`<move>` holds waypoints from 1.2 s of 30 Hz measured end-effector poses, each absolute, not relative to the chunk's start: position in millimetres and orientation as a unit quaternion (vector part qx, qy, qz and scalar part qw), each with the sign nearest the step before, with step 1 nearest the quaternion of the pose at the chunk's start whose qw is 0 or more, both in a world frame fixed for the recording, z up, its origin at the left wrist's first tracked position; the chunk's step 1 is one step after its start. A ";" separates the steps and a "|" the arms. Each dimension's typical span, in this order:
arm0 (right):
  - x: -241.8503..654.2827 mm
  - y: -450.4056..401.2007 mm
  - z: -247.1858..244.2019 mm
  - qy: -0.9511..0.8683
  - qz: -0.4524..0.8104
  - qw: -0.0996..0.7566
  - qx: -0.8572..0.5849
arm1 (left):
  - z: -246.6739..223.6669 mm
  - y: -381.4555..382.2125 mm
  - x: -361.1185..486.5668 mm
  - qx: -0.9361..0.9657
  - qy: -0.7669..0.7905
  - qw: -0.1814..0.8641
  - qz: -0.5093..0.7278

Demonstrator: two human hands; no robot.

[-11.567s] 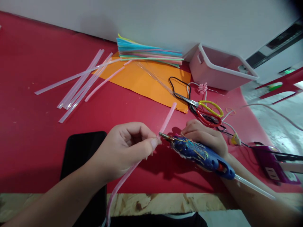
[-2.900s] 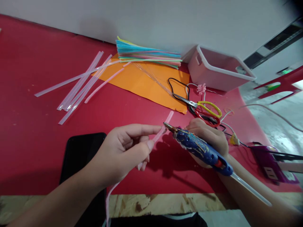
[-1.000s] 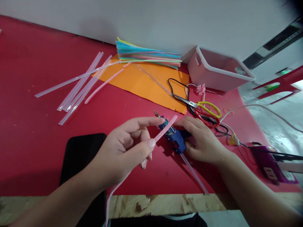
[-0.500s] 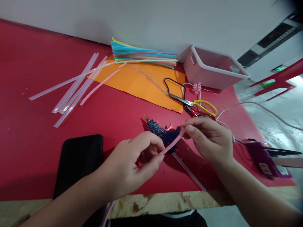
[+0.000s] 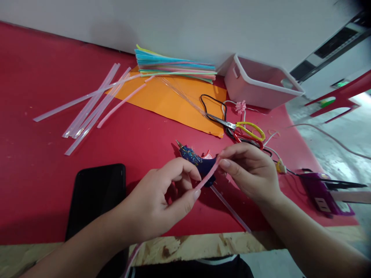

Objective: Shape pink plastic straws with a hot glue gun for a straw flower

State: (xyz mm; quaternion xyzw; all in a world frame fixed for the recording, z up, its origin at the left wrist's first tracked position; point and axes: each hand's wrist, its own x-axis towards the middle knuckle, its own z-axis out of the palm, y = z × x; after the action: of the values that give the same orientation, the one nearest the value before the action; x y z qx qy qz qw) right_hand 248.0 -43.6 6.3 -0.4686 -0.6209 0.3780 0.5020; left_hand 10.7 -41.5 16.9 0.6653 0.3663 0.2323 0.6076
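Note:
A pink pipe cleaner (image 5: pixel 209 175) is stretched between my two hands, slanting up to the right. My left hand (image 5: pixel 169 197) pinches it between thumb and fingers, and a pink length hangs below that hand past the table edge. The thumb and fingertips of my right hand (image 5: pixel 249 168) close on its upper end. Behind it on the table lies a dark blue glue gun (image 5: pixel 193 155), partly hidden by my hands, with a clear glue stick (image 5: pixel 230 208) sticking out of its back. A black phone (image 5: pixel 97 197) rests left of my left hand.
Several glue sticks (image 5: pixel 87 104) lie at the left. A bundle of coloured pipe cleaners (image 5: pixel 174 66) rests on an orange sheet (image 5: pixel 185 112). Yellow-and-red-handled scissors (image 5: pixel 228 124), a pink pompom-like piece (image 5: pixel 240 107), a pink bin (image 5: pixel 255 92) and a purple power strip (image 5: pixel 324 193) stand right.
My right hand has shifted slightly left and down with the end of the pipe cleaner. My left hand stays nearly in place, still pinching it.

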 end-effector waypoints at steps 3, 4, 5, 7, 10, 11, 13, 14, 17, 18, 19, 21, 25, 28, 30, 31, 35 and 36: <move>242.9 -45.8 7.1 -0.623 0.391 0.494 -0.463 | 16.1 -40.6 11.3 0.654 0.364 0.625 0.223; 242.0 -46.1 6.5 -0.623 0.397 0.491 -0.463 | 16.3 -40.5 11.6 0.651 0.363 0.629 0.221; 241.7 -46.1 5.6 -0.622 0.401 0.489 -0.462 | 16.8 -40.4 12.0 0.649 0.361 0.632 0.222; 242.9 -45.4 3.2 -0.623 0.399 0.488 -0.462 | 17.9 -40.2 12.5 0.647 0.353 0.634 0.234; 246.5 -44.1 0.8 -0.624 0.389 0.484 -0.474 | 18.9 -40.4 12.2 0.646 0.339 0.632 0.260; 247.4 -44.0 0.6 -0.622 0.391 0.483 -0.475 | 18.7 -40.7 11.9 0.645 0.338 0.631 0.267; 248.0 -44.3 0.9 -0.615 0.415 0.486 -0.462 | 17.9 -41.4 11.0 0.644 0.338 0.631 0.270; 247.7 -44.7 1.3 -0.611 0.428 0.490 -0.451 | 17.4 -41.7 10.4 0.645 0.338 0.632 0.267; 245.3 -46.3 2.7 -0.606 0.438 0.496 -0.441 | 17.0 -42.7 8.5 0.652 0.340 0.635 0.238; 244.2 -46.9 3.3 -0.606 0.436 0.496 -0.444 | 17.4 -42.9 8.0 0.653 0.340 0.638 0.226; 243.0 -47.5 4.0 -0.604 0.437 0.494 -0.447 | 18.1 -43.0 7.6 0.653 0.340 0.643 0.213; 240.8 -48.5 5.4 -0.600 0.448 0.491 -0.445 | 19.7 -42.7 7.5 0.652 0.346 0.647 0.195; 237.0 -50.3 8.2 -0.605 0.466 0.485 -0.426 | 20.7 -40.5 9.3 0.653 0.354 0.647 0.175; 235.5 -51.0 8.6 -0.612 0.472 0.477 -0.418 | 18.4 -39.1 10.6 0.655 0.353 0.648 0.166; 235.0 -51.4 8.1 -0.613 0.480 0.469 -0.417 | 16.3 -39.0 10.8 0.658 0.358 0.641 0.168; 234.7 -51.6 7.6 -0.613 0.485 0.464 -0.416 | 15.3 -39.3 10.8 0.660 0.360 0.636 0.171; 234.4 -53.0 5.9 -0.627 0.477 0.453 -0.417 | 12.8 -40.9 10.6 0.667 0.362 0.623 0.189; 235.4 -52.9 5.7 -0.639 0.466 0.449 -0.416 | 12.7 -41.1 10.8 0.666 0.362 0.622 0.193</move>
State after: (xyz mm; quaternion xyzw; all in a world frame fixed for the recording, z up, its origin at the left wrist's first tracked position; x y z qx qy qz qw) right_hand 235.4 -52.9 5.7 -0.4163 -0.6386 0.4661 0.4490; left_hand 10.8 -41.1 12.7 0.6662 0.3624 0.1934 0.6224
